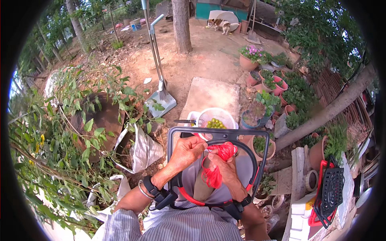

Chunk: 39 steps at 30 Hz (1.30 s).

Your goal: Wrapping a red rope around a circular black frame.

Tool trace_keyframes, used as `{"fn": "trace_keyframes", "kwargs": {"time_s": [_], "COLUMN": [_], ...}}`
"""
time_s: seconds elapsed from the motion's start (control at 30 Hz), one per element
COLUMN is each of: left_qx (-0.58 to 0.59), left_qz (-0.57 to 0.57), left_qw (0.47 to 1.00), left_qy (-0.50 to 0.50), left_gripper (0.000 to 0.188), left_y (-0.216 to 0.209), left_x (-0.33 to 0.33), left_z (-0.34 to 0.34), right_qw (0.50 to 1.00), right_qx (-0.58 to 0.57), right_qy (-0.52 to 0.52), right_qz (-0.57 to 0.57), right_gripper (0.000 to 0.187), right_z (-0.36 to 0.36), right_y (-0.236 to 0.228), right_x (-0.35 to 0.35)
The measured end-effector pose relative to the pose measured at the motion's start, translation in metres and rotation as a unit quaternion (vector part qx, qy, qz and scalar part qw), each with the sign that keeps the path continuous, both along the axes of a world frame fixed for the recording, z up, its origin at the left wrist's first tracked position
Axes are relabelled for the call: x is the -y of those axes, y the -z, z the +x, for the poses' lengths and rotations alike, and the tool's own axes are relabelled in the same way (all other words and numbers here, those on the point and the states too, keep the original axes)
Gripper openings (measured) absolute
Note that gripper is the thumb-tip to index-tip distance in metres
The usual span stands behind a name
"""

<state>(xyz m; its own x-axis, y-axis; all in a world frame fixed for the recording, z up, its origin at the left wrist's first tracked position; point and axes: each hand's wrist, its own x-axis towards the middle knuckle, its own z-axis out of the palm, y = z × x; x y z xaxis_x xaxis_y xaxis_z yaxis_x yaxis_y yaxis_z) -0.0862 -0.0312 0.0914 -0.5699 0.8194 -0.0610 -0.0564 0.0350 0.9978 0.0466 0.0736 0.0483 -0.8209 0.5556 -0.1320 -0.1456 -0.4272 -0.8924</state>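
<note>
My left hand (185,151) grips the top bar of a black frame with a red lower rim (257,160), which stands upright in front of me. My right hand (223,166) holds a bundle of red cord (219,158) against the same frame, a loop of it hanging down below my fingers. Both wrists wear dark bands, and the left also has a metal bangle. Just beyond the frame sits a white colander (217,117) with several small green fruits (215,123).
Potted plants (268,86) crowd the right side. A leafy bush (76,132) and a white sack (144,150) lie to the left. A long-handled dustpan (161,98) stands on the dirt ahead. A black and red rack (330,193) leans at right. A dog (219,25) is far back.
</note>
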Motion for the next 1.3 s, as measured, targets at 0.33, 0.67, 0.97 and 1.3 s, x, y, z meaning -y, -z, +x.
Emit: {"fn": "trace_keyframes", "kwargs": {"time_s": [0.33, 0.67, 0.97, 1.3], "left_qx": [-0.087, -0.106, -0.247, -0.231], "left_qz": [0.002, 0.004, -0.061, -0.074], "left_qw": [0.996, 0.994, 0.96, 0.951], "left_qy": [-0.011, 0.002, -0.116, -0.189], "left_gripper": [0.01, 0.003, 0.048, 0.059], "left_y": [0.002, 0.01, 0.001, 0.022], "left_x": [-0.007, -0.006, -0.003, -0.007], "left_z": [0.0, 0.004, 0.02, 0.021], "right_qw": [0.927, 0.992, 0.978, 0.982], "right_qx": [0.081, 0.086, 0.031, -0.097], "right_qy": [-0.027, -0.049, 0.017, 0.042], "right_qz": [-0.365, -0.08, 0.207, 0.158], "right_gripper": [0.035, 0.039, 0.027, 0.025], "right_z": [0.03, 0.015, -0.038, -0.065], "right_y": [0.044, 0.018, 0.043, 0.063], "right_x": [0.002, -0.02, -0.039, -0.036]}}
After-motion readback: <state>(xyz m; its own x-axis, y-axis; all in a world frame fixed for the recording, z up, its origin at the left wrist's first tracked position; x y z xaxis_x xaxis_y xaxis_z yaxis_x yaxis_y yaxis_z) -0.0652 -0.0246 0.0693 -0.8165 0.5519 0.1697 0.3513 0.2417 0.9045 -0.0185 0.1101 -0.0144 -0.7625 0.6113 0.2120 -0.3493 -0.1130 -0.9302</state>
